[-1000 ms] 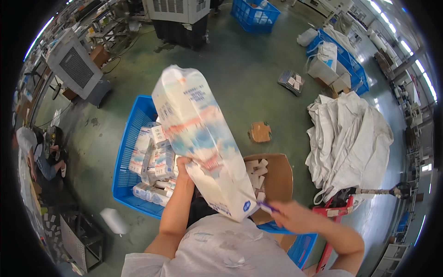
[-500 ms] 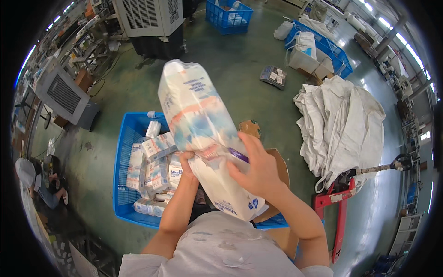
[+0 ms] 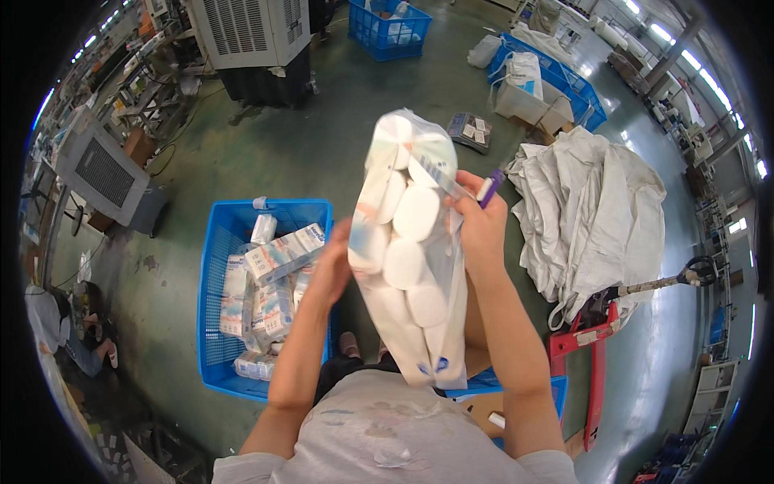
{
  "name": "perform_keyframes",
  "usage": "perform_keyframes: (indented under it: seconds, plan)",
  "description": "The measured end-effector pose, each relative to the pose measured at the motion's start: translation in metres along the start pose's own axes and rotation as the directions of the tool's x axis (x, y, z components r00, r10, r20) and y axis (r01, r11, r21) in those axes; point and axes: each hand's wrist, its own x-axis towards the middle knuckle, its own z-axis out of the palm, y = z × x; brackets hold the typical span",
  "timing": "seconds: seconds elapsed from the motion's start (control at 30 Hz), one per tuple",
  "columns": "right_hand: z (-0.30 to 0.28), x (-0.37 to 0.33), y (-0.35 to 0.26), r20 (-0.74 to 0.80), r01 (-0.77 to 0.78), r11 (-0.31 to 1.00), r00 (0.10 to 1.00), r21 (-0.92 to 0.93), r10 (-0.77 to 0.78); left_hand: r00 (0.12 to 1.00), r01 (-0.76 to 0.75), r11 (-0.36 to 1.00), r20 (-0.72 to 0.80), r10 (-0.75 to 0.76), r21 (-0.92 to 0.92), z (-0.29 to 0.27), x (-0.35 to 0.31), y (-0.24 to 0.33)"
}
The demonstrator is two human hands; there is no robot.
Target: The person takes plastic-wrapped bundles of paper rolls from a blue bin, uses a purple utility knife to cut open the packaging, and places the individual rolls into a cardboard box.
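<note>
The person holds a tall clear plastic pack of white paper rolls upright in front of the chest, between both hands. The left hand presses flat against the pack's left side, its fingers spread on the film rather than curled round it. The right hand is clamped on the right upper edge, and a purple marker is pinched in the same fingers, its tip just beside the film. Below and to the left, a blue plastic crate on the green floor holds smaller wrapped packs; a heap of white sacks lies to the right, with a red pallet jack near it. To handle the pack well, the left palm should probably brace it from underneath so the loose rolls do not shift, keeping the film taut wherever the marker touches.
</note>
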Motion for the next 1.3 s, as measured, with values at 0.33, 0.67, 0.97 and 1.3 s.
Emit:
perform_keyframes:
  seconds: [0.33,0.67,0.97,1.3]
  plan:
    - [-0.008,-0.030,0.002,0.033,-0.011,0.995,0.999,0.102,0.008,0.826,-0.508,0.339,0.338,0.450,0.792,0.057,0.033,0.049]
    - [-0.057,-0.047,0.006,0.153,-0.289,0.897,0.956,0.334,0.251,0.849,-0.503,0.398,0.526,0.058,0.768,0.060,0.062,0.054]
    - [-0.104,-0.085,-0.012,-0.288,0.005,0.966,0.955,0.260,0.072,0.757,-0.017,0.954,0.627,-0.183,0.298,0.070,0.073,0.043]
    - [-0.136,-0.108,-0.002,-0.170,-0.142,0.828,0.947,0.543,0.274,0.687,-0.543,0.562,0.715,-0.130,0.624,0.106,0.054,-0.030]
